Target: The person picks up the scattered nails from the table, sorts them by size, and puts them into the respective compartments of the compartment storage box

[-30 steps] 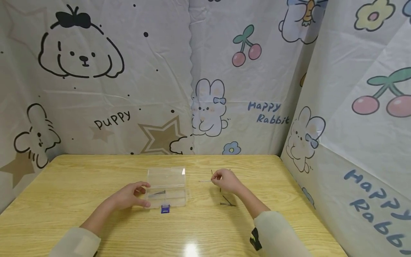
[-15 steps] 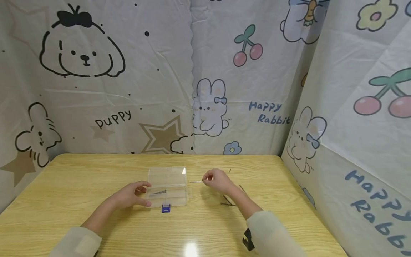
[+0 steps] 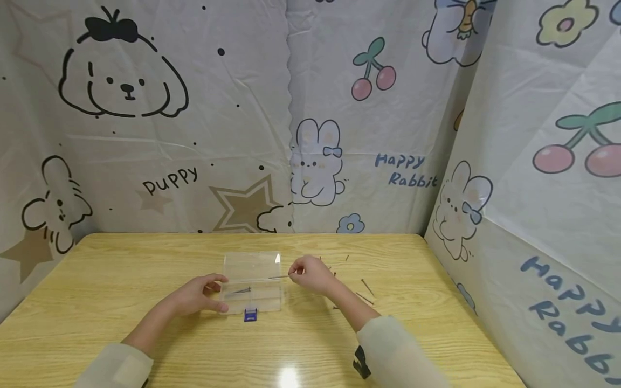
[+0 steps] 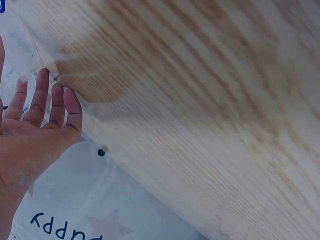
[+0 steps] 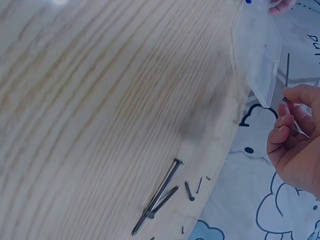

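Between thumb and fingertips my right hand [image 3: 312, 274] pinches a long thin nail [image 3: 278, 277] near its head; in the right wrist view the head shows at the fingertips and the shank points away. In the head view, the nail's tip overlaps the right side of a clear plastic box [image 3: 267, 306], whose lid [image 3: 251, 264] is raised at the back. Inside the box's left part lie nails [image 3: 239, 291]. My left hand [image 3: 196, 295] rests at the box's left side, thumb at the front corner and relaxed fingers further back, spread in the left wrist view [image 4: 42, 115].
Loose nails [image 3: 365, 298] of several sizes lie on the wooden table [image 3: 194, 355], right of the box and partly behind my right forearm. A blue latch [image 3: 250, 315] juts from the box's front. Patterned cloth [image 3: 242, 108] hangs behind the table and along its right.
My right hand has moved left with the nail, from over the loose nails to the box's right side. More loose nails now show behind it. The left hand and the box stay put.
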A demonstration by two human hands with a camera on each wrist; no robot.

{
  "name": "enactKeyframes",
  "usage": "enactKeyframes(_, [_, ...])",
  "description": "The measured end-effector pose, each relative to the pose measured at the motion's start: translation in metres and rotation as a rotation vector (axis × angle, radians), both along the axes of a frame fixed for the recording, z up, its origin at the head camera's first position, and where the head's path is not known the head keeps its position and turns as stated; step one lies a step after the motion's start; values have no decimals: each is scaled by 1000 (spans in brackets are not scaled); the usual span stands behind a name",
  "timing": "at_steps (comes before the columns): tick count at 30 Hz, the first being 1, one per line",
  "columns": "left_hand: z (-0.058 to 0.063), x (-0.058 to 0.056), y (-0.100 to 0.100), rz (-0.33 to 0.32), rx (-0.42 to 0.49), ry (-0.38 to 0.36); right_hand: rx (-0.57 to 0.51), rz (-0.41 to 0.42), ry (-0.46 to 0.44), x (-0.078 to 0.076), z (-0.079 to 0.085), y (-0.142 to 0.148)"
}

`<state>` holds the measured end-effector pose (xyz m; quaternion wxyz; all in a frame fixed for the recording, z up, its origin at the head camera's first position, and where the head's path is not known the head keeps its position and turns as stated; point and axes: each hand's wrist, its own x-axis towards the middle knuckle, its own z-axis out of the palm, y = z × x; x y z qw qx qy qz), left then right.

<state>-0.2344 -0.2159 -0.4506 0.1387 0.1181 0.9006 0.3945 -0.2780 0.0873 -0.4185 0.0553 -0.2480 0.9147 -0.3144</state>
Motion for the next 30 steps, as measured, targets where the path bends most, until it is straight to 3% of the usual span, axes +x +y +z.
enactKeyframes(12, [0, 1, -1, -1, 10, -7, -3, 7, 12, 7, -2, -36])
enactKeyframes(30, [1, 0, -1, -17, 19, 1, -11, -78, -4, 18, -15, -80])
